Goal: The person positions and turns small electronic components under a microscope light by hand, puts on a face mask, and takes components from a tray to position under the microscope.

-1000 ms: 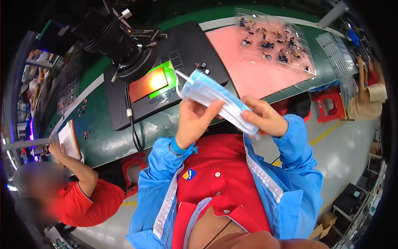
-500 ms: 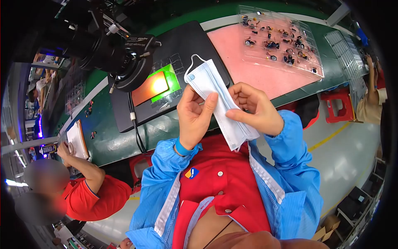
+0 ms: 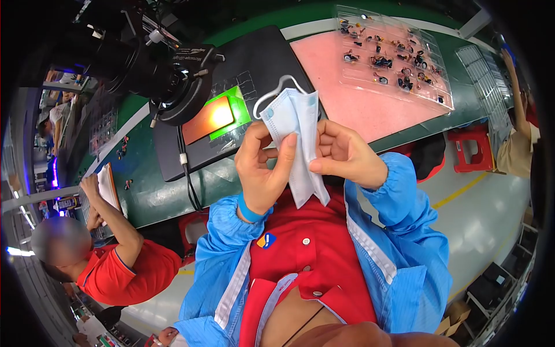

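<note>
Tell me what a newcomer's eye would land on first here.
Probably the glowing orange panel on the black base plate, beneath the dark microscope at upper left. Next, the pale face mask held at the centre between the left hand and right hand. Then the clear tray of small parts on the pink mat, upper right.

The face mask is pale blue and white, pleated and folded lengthwise, with its lower end parted. A white ear loop arches from the upper end. It is held roughly upright between the left hand and right hand.
</note>
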{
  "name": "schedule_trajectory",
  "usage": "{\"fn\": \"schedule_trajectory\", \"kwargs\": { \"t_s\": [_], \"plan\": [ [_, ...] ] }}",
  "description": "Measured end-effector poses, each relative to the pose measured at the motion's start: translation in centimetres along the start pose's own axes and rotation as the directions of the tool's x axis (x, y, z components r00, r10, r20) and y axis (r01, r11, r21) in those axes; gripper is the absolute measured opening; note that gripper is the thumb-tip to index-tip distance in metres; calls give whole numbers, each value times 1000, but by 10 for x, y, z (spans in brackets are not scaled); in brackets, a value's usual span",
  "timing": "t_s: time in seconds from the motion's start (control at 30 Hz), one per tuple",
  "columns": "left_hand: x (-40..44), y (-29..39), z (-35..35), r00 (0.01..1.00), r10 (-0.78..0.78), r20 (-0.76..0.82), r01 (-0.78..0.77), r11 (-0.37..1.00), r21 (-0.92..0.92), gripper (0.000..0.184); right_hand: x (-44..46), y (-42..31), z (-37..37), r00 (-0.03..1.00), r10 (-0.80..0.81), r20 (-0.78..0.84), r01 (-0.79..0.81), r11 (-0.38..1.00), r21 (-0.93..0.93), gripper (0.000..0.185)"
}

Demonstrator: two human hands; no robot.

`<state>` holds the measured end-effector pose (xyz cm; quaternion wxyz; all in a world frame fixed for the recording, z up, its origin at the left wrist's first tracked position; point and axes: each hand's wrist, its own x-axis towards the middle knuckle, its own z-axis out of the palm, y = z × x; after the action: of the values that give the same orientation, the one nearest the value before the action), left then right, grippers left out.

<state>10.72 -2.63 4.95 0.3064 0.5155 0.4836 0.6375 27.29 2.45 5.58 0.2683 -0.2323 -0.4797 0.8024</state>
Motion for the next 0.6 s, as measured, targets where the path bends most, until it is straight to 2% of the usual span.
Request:
{"fn": "schedule_trajectory", "kwargs": {
  "t_s": [0.03, 0.07, 0.13, 0.17, 0.2, 0.23, 0.27, 0.33, 0.37, 0.4, 0.47, 0.5, 0.53, 0.6],
  "plan": [
    [-1, -2, -2, 1000, 12, -8, -12, 1000, 2, 21, 0, -3, 1, 998, 68, 19, -70, 993, 93, 25],
    [-1, -2, -4, 1000, 23, -18, -23, 1000, 4, 21, 0, -3, -2, 997, 69, 22, -71, 993, 89, 25],
    [-1, -1, -8, 999, 35, -24, -35, 999, 1, 22, -3, -3, -13, 989, 118, 92, -107, 987, -120, 25],
    [-2, -1, -12, 998, 47, -37, -45, 997, 56, 21, -2, -5, -18, 988, 119, 96, -106, 986, -126, 25],
    [-2, -1, -15, 997, 59, -49, -53, 992, 111, 21, 0, -8, -24, 992, -106, 62, 121, 932, -343, 25],
    [-1, -1, -18, 997, 62, -53, -56, 992, 109, 21, 1, -10, -26, 941, -328, 81, 318, 779, -541, 26],
    [-1, -1, -21, 994, 67, -82, -59, 994, 94, 20, 1, -14, -24, 942, -326, 85, 318, 777, -543, 26],
    [-2, -1, -22, 990, 72, -120, -62, 995, 80, 20, 1, -22, -17, 940, -340, -37, 271, 808, -523, 28],
    [-3, -1, -20, 993, 39, -111, -35, 998, 44, 19, 3, -19, -11, 957, -289, -1, 252, 834, -490, 30],
    [-4, 0, -18, 995, 10, -100, -10, 1000, 6, 17, 6, -15, -7, 966, -256, 34, 231, 800, -554, 33],
    [-6, 0, -16, 995, 12, -95, -9, 999, 32, 17, 8, -4, 0, 982, -174, 78, 189, 836, -516, 38],
    [-7, 0, -16, 996, 11, -85, -6, 998, 60, 18, 8, -1, 6, 989, -130, 68, 147, 887, -438, 43],
    [-8, -2, -17, 995, 23, -96, -18, 998, 59, 18, 7, 2, 9, 983, -153, 106, 185, 866, -465, 49],
    [-10, -5, -19, 976, 209, -62, -172, 912, 372, 20, 8, 6, 17, 985, -167, 48, 173, 906, -387, 54]
  ]
}}
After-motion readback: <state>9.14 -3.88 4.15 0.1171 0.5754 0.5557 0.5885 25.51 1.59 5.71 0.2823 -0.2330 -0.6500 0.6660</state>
